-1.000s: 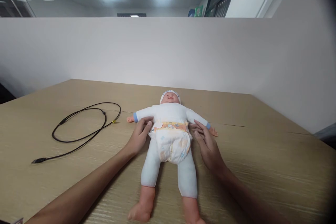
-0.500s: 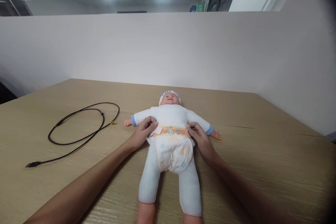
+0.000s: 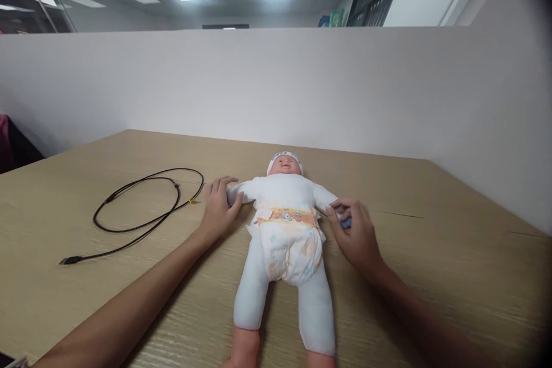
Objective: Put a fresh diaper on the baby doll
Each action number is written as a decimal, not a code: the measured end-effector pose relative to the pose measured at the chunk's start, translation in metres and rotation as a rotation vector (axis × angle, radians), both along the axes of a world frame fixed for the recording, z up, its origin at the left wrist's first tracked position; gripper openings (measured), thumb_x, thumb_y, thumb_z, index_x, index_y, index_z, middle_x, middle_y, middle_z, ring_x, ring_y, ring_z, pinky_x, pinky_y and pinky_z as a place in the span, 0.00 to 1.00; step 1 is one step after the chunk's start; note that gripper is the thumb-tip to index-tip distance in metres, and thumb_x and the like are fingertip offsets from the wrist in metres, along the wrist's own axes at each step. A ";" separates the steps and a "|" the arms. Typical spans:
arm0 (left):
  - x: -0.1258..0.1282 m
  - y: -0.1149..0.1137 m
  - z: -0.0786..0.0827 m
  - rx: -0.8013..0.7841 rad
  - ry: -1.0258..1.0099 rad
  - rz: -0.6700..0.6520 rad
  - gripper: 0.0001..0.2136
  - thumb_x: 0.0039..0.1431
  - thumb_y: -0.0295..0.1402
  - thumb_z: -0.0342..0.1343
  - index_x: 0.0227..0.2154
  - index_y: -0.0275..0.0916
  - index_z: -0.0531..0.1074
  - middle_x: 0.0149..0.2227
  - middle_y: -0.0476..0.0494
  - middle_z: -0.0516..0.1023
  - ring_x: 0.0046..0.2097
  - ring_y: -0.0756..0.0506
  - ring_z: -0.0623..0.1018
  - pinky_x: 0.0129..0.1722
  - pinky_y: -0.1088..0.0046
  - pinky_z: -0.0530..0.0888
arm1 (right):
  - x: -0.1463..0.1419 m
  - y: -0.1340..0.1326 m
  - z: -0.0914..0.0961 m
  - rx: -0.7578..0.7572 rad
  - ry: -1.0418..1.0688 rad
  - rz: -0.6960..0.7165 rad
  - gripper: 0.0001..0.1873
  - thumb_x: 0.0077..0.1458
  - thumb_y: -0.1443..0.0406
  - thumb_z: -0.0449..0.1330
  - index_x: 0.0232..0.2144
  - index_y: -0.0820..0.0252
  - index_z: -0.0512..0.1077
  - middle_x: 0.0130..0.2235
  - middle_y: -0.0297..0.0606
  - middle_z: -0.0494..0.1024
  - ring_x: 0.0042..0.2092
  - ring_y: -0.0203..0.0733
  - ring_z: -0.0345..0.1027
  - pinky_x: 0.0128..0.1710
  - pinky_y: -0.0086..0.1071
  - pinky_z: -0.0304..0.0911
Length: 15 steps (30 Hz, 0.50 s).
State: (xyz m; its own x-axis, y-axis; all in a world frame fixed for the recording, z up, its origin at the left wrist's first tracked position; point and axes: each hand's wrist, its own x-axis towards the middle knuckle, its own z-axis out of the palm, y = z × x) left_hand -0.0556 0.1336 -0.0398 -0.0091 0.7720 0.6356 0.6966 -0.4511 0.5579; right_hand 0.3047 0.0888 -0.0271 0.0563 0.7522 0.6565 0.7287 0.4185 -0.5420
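Observation:
A baby doll [image 3: 282, 191] in a white bodysuit lies on its back, feet towards me. Around its hips is a white diaper [image 3: 288, 253] with an orange printed waistband, fastened across the belly. My left hand [image 3: 219, 207] is curved round the doll's arm on the left, thumb on the near side and fingers over the far side; it hides the doll's hand. On the other side, my right hand [image 3: 356, 233] has its thumb and fingers round the doll's right-hand forearm. The blue cuff [image 3: 346, 222] shows between them.
The doll lies on a wooden table [image 3: 142, 152]. To the left, a black cable [image 3: 149, 224] lies in loose loops with its plug [image 3: 71, 260] towards me. A white partition [image 3: 276, 80] rises behind the table's far edge.
Both hands have left the diaper's waistband and moved outwards to the doll's arms. The whole view has shifted slightly.

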 end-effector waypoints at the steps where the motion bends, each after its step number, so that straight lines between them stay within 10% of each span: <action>1: -0.007 0.002 0.000 0.023 0.070 0.019 0.18 0.71 0.43 0.58 0.58 0.42 0.71 0.60 0.35 0.75 0.62 0.32 0.71 0.66 0.48 0.67 | 0.011 0.002 0.001 0.053 -0.163 -0.008 0.16 0.70 0.50 0.59 0.46 0.55 0.73 0.46 0.46 0.80 0.47 0.55 0.73 0.51 0.49 0.67; 7: -0.020 0.010 -0.005 -0.092 0.223 -0.035 0.29 0.66 0.49 0.63 0.64 0.40 0.68 0.63 0.33 0.76 0.63 0.29 0.73 0.64 0.46 0.70 | 0.065 0.027 -0.014 0.009 -0.414 -0.075 0.32 0.67 0.42 0.58 0.58 0.61 0.71 0.56 0.56 0.79 0.57 0.66 0.72 0.59 0.56 0.65; 15: -0.019 0.013 -0.011 -0.150 0.281 -0.094 0.25 0.68 0.45 0.60 0.63 0.40 0.70 0.59 0.35 0.80 0.59 0.30 0.77 0.60 0.48 0.73 | 0.061 0.026 -0.013 -0.185 -0.384 0.117 0.25 0.70 0.45 0.58 0.54 0.56 0.75 0.49 0.47 0.82 0.50 0.58 0.75 0.51 0.48 0.67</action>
State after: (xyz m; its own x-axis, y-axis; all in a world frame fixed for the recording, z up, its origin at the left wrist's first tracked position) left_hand -0.0748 0.1470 -0.0510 0.2266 0.8464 0.4820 0.7918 -0.4483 0.4149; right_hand 0.3656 0.1143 -0.0404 -0.2582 0.8457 0.4670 0.8451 0.4320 -0.3151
